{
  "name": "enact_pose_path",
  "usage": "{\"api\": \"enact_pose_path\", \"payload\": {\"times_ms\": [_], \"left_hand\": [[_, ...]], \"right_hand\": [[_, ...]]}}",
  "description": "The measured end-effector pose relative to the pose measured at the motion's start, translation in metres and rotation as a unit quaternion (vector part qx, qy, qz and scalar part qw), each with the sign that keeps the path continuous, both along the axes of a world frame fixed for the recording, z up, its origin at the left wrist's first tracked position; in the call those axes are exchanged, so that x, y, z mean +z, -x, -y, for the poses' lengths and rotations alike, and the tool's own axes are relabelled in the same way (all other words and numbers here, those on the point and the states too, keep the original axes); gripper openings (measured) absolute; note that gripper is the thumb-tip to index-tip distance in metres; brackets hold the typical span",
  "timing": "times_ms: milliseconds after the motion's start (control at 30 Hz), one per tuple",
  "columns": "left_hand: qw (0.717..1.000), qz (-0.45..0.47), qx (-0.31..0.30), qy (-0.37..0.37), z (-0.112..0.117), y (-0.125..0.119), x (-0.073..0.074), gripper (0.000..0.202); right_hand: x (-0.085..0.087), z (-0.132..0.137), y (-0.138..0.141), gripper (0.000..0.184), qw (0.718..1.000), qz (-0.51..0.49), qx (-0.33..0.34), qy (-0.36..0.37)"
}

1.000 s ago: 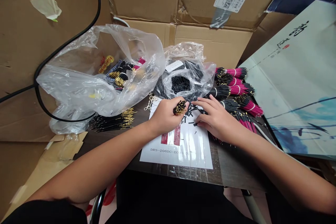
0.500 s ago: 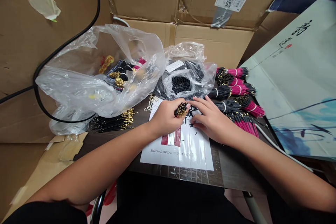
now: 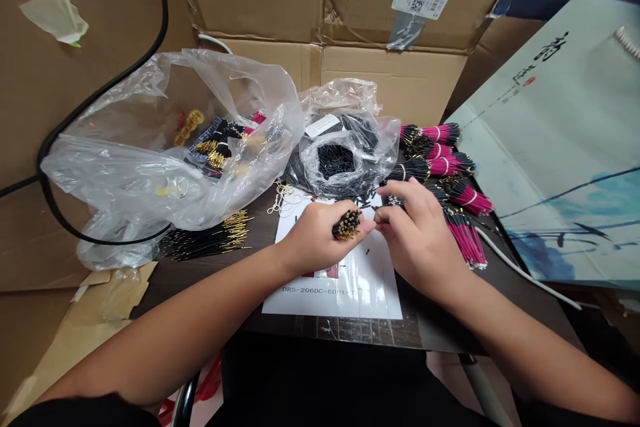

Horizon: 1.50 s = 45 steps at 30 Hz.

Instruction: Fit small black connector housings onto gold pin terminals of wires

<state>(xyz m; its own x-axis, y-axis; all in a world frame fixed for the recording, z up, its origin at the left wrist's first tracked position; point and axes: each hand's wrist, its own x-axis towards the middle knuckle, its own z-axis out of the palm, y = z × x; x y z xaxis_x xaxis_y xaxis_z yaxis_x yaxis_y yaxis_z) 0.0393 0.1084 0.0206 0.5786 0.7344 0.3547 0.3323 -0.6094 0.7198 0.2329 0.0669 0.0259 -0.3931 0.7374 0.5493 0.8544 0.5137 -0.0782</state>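
My left hand (image 3: 315, 240) is closed round a small bundle of black wires with gold tips (image 3: 347, 225), tips pointing right. My right hand (image 3: 417, 233) is close beside it, its fingers pinched together near the bundle's tips; whatever is in the pinch is too small to name. Both hands hover over a white printed sheet (image 3: 350, 283) on the dark table (image 3: 450, 320). Tiny black pieces (image 3: 367, 252) lie loose on the sheet.
Behind the hands sits a clear bag of small black tubes (image 3: 343, 160). A big clear bag (image 3: 165, 147) with wire bundles is at left, loose gold-tipped wires (image 3: 210, 240) beside it. Pink-and-black tied bundles (image 3: 450, 167) lie right. Cardboard boxes (image 3: 390, 73) stand behind, a paper bag (image 3: 565, 147) at right.
My right hand lifted off the sheet, where its fingers lay spread, and closed into a pinch right next to the bundle's tips. The left hand kept its hold. The view shifted slightly.
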Motion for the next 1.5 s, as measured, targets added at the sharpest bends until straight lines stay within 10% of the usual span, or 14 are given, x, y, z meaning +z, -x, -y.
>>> {"api": "enact_pose_path", "payload": {"times_ms": [500, 900, 1200, 1500], "left_hand": [[0.997, -0.022, -0.071, -0.001, 0.001, -0.001, 0.000, 0.019], [0.997, -0.037, -0.051, -0.046, -0.002, -0.001, -0.008, 0.018], [0.998, -0.016, -0.052, -0.022, 0.002, -0.001, -0.003, 0.019], [0.998, -0.043, 0.009, -0.036, 0.003, -0.004, -0.005, 0.021]], "right_hand": [[-0.002, 0.011, -0.003, 0.021, 0.977, -0.176, 0.091, 0.076], [-0.004, 0.015, -0.002, 0.029, 0.964, -0.242, 0.032, 0.109], [-0.005, 0.011, 0.000, 0.011, 0.885, -0.409, 0.024, 0.222], [0.008, 0.017, 0.005, 0.004, 0.885, -0.432, -0.027, 0.173]]}}
